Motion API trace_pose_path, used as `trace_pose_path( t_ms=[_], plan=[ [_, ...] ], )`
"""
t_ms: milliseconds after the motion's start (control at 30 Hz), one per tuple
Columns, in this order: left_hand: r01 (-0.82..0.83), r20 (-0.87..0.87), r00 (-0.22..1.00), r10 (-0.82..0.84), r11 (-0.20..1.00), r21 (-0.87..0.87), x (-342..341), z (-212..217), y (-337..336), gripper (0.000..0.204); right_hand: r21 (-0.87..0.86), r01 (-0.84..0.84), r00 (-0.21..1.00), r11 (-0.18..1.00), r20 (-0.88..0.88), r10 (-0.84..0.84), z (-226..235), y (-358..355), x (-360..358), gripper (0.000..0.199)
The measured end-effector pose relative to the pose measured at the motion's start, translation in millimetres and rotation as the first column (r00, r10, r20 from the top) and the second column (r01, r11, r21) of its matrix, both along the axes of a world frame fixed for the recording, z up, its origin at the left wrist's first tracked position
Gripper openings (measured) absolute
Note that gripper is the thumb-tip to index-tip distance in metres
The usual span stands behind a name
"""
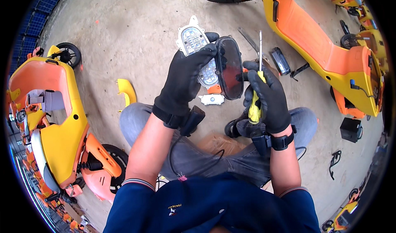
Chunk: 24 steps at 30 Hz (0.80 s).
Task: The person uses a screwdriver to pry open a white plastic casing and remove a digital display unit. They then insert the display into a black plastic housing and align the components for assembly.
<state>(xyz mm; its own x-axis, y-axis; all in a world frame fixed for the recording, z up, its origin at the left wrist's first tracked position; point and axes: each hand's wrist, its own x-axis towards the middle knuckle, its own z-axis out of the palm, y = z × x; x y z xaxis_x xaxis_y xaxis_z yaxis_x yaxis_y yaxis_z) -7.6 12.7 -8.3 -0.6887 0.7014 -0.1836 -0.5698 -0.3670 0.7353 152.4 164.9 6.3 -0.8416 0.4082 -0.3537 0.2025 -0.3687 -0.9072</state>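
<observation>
In my black-gloved left hand (181, 78) is a silver oval light unit (193, 40) with rows of small reflectors. A dark, oval tinted lens cover (231, 70) stands edge-up against its right side, by my left fingertips; the two pieces are side by side, and I cannot tell whether they are joined. My right hand (270, 99), gloved too, is closed around a screwdriver (255, 107) with a yellow handle, its metal shaft pointing away from me. The right fingertips are close to the cover's right edge; whether they touch it is unclear.
Yellow-and-orange scooters stand on the left (57, 138) and right (307, 35). On the concrete floor lie a small white part (211, 99), a black lamp (281, 61), a curved yellow panel (127, 93), a black box (351, 130) and a black bracket (335, 165). Cardboard (220, 144) lies between my legs.
</observation>
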Motion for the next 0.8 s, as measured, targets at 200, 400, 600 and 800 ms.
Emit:
trace_pose_path(
  t_ms=[200,400,600,800],
  plan=[
    [0.029,-0.029,0.999,-0.029,1.000,0.010,-1.4,-4.1,-0.2,0.038,0.073,0.029,0.999,0.997,-0.026,-0.027,1.4,4.4,1.6,0.044],
    [-0.029,-0.440,0.898,-0.012,0.996,-0.088,-3.5,-16.2,-7.4,0.038,0.117,0.030,0.999,0.993,0.011,-0.031,4.2,-0.6,2.4,0.041],
    [-0.134,-0.565,0.823,0.061,0.987,-0.090,-1.8,-20.0,-6.4,0.034,0.182,0.026,0.998,0.983,0.050,-0.036,4.7,-9.9,9.6,0.037],
    [-0.189,-0.748,0.663,0.023,0.972,-0.138,-6.1,-22.0,-10.0,0.031,0.068,-0.008,0.996,0.998,0.086,0.002,-1.7,-4.5,13.8,0.033]
  ],
)
